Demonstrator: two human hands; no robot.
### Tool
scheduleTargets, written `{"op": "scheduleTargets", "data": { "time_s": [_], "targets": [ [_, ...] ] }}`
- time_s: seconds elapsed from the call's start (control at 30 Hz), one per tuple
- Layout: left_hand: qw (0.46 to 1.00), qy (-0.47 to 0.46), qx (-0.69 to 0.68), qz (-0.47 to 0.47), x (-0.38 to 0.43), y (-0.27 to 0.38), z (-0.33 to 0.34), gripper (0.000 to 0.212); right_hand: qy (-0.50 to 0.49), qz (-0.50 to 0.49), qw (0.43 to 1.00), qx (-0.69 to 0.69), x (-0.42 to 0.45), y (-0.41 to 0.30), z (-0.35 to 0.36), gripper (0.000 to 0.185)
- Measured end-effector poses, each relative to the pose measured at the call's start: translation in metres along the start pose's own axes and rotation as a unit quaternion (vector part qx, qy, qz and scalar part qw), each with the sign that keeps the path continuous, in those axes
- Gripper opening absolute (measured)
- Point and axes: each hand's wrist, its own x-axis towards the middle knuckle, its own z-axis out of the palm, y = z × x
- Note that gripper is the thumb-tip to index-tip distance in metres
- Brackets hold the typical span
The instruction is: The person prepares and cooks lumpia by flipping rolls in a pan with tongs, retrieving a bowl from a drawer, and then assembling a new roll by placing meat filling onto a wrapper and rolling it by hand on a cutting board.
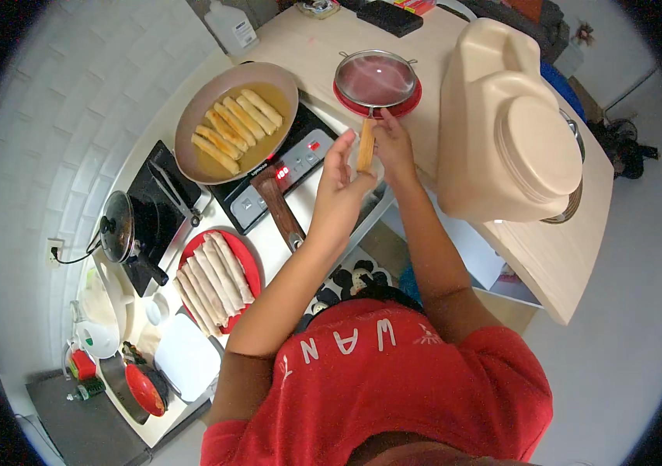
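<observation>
A round wire-mesh strainer (376, 78) with a wooden handle (367, 143) rests over a red plate (406, 106) on the pale wooden counter. My right hand (393, 143) grips the handle near the strainer's metal neck. On the other side, my left hand (339, 169) has its fingers apart, with the thumb by the handle's lower end; whether it touches is unclear. To the left, several lightly browned rolls (237, 125) lie in oil in a frying pan (191, 160). The pan sits on a lit induction cooker (281, 180). Several pale uncooked rolls (214, 279) fill another red plate (252, 262).
A big beige plastic jug (499, 140) stands at right. The frying pan's wooden handle (278, 207) points towards me. Tongs (173, 195) lie on a second cooktop (162, 233), beside a lidded pan (118, 227). A white board (188, 355) lies near the sink (124, 387). Below the counter, a drawer (482, 262) is pulled out.
</observation>
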Motion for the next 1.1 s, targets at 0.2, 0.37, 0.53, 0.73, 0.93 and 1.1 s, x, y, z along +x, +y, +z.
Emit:
{"op": "scheduleTargets", "data": {
  "time_s": [0.2,0.37,0.53,0.73,0.93,1.1],
  "targets": [
    [0.998,-0.055,-0.014,-0.008,-0.021,0.011,-0.017,0.053,0.0,-0.075,0.995,-0.06,0.016,0.025,-0.006,0.045],
    [1.0,-0.019,-0.004,0.018,-0.028,0.013,-0.03,0.048,0.053,-0.133,0.989,-0.046,0.008,0.028,0.0,0.047],
    [1.0,-0.021,-0.015,0.013,-0.033,0.015,-0.034,0.043,0.03,-0.085,0.99,-0.109,0.015,0.023,-0.015,0.062],
    [0.999,-0.027,-0.014,0.021,-0.039,0.013,-0.039,0.041,-0.002,-0.032,0.999,-0.022,-0.008,0.004,-0.008,0.069],
    [0.999,-0.028,-0.011,0.021,-0.048,0.014,-0.038,0.033,0.003,-0.018,0.999,-0.034,-0.017,-0.004,-0.004,0.078],
    [0.999,-0.023,-0.026,0.007,-0.055,0.017,-0.04,0.026,0.035,-0.032,0.994,-0.094,-0.015,0.002,-0.008,0.076]
  ]
}}
